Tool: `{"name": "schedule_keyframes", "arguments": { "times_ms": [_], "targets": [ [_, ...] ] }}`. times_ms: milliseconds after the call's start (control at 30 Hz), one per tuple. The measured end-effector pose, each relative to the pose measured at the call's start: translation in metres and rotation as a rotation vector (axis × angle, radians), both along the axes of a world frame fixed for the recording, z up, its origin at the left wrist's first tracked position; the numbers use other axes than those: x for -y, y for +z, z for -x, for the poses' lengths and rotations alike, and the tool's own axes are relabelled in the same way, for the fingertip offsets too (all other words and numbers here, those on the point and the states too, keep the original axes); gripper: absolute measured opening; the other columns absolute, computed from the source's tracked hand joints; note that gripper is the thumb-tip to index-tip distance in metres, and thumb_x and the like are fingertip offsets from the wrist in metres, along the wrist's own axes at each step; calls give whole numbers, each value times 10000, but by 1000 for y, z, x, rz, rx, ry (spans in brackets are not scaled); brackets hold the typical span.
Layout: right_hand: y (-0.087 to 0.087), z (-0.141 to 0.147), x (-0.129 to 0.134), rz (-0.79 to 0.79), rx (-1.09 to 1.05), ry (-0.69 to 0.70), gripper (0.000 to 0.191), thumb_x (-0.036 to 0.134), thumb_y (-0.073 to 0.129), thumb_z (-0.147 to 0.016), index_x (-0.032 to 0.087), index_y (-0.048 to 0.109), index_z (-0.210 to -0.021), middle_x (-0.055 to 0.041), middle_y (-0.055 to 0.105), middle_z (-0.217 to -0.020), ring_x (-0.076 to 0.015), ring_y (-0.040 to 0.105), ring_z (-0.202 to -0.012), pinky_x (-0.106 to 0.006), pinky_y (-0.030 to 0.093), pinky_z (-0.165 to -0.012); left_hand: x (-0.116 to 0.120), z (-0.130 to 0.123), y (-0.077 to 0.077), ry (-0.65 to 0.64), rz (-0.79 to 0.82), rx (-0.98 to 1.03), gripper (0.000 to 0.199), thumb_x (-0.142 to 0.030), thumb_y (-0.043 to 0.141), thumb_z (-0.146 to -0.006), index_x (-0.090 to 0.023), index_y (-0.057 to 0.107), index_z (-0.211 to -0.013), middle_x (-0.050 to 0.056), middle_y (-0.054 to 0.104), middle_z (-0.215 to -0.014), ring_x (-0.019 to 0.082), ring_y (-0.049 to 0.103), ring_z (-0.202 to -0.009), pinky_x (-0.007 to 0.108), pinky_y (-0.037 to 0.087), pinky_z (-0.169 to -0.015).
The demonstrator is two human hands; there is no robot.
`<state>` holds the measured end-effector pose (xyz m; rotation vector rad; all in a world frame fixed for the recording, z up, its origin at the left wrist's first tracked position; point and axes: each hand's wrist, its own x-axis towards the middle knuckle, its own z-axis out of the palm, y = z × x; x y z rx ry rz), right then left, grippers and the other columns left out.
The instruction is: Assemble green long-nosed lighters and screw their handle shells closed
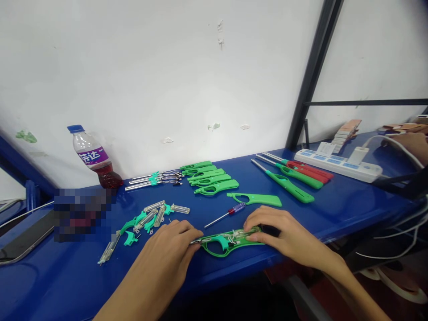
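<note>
Head view: taking the open green casing (243,246) as the clock's centre, I see it lying at the near edge of the blue table (50,290), between the person's hands. A teal trigger (223,243) and white wires sit inside it. The left hand (177,245), at nine o'clock, has thumb and fingers pinched almost together on the casing's narrow nose. The right hand (272,225), at three, is half curled, fingers over the wide end and thumb below, gripping it.

Just beyond, at twelve, lies a screwdriver (236,208), apart from both hands. Toward ten there's a scatter of clear plastic parts (146,219) and teal pieces (130,239); a phone (26,238) lies at nine. At one rests a lone green shell (264,199).

Farther back, metal rods (143,182) line up near half past ten, green shells (217,184) at half past eleven, and green lighters (294,189) and red lighters (310,170) past one. A bottle (92,156) stands at ten, a white power strip (337,165) at two. Beyond that strip is another person's hand (409,145).
</note>
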<state>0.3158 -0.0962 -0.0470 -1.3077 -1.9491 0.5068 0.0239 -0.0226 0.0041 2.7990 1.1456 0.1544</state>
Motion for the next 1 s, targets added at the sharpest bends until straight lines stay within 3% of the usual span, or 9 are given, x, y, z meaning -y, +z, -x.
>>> {"name": "schedule_keyframes", "arguments": {
  "times_ms": [133, 267, 367, 467, 700, 900, 1000],
  "targets": [
    [2, 1, 1, -65, -35, -23, 152, 400, 668, -1053, 287, 769, -1041, -5, 783, -1133, -200, 713, -1070, -309, 521, -965, -1, 3, 2, 12, 8, -12, 330, -123, 536, -1029, -280, 801, -1147, 53, 783, -1121, 294, 745, -1041, 467, 608, -914],
    [1, -11, -3, -217, -41, -198, 235, 397, 576, -1093, 276, 769, -1036, -39, 797, -1109, -234, 720, -1083, -368, 543, -976, 0, 3, 0, 23, 20, -4, 332, -147, 543, -1036, -292, 795, -1196, 59, 781, -1153, 302, 744, -1067, 479, 606, -930],
    [-5, -34, -11, -257, 157, -344, 284, 451, 563, -1085, 307, 770, -1216, -56, 759, -1320, -290, 676, -1264, -489, 497, -1126, -1, 3, 1, 47, 37, 6, 330, -173, 546, -1045, -294, 784, -1239, 70, 773, -1200, 313, 732, -1120, 504, 593, -976],
    [-13, -55, -19, -201, 318, -394, 417, 524, 608, -1044, 307, 717, -1383, -58, 668, -1506, -352, 584, -1423, -579, 439, -1207, -2, 4, 4, 65, 58, 11, 336, -183, 546, -1050, -290, 772, -1275, 77, 767, -1229, 315, 721, -1153, 519, 578, -1015],
    [-17, -60, -23, -178, 333, -440, 321, 481, 597, -1049, 305, 780, -1244, -33, 820, -1229, -339, 770, -1128, -511, 607, -994, -2, 7, 6, 79, 60, 44, 319, -188, 560, -1039, -267, 779, -1257, 75, 773, -1226, 312, 727, -1147, 528, 586, -1010],
    [-7, -58, -8, -268, 256, -570, 371, 518, 556, -1063, 284, 745, -1279, -52, 807, -1256, -340, 770, -1137, -466, 618, -952, -5, 13, -4, 32, -63, 173, 323, -256, 512, -1047, -284, 772, -1237, 73, 779, -1205, 327, 741, -1137, 548, 611, -971],
    [4, -47, 8, -265, 165, -476, 338, 538, 618, -1042, 329, 736, -1281, 1, 815, -1228, -279, 783, -1099, -391, 613, -961, -6, 17, -8, 23, -165, 251, 343, -297, 490, -1063, -296, 732, -1305, 68, 769, -1253, 337, 734, -1178, 541, 628, -942]
  ]
}}
